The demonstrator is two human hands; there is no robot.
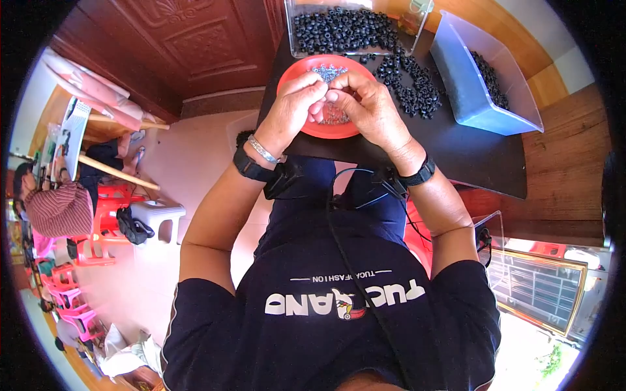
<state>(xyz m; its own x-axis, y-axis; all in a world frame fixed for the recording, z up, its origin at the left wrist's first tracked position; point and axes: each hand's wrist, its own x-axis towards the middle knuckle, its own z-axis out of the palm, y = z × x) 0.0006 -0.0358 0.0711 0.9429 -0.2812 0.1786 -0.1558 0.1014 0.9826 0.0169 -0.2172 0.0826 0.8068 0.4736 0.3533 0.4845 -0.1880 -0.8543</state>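
Observation:
Over a round red plastic bowl (287, 79) I hold both hands close together. My left hand (297, 109) is closed, thumb and fingers pinched near the bowl's middle. Facing it, my right hand (370, 107) is closed as well, its thumb and forefinger meeting by the left fingertips. Whatever sits between the fingers is too small and covered to make out. Small silvery metal parts (329, 72) lie in the bowl, heaped at its far side and partly hidden by my hands. Just right of the bowl, small black knob-like pieces (411, 85) are spread loose on the dark table (469, 156).
A clear bin (291, 32) full of black pieces stands at the table's far side. To the right, a translucent bluish bin (479, 104) leans, holding more. A brown door (195, 52) is beyond. At left, another person (62, 208) sits near red stools (111, 221) and a grey stool (160, 214).

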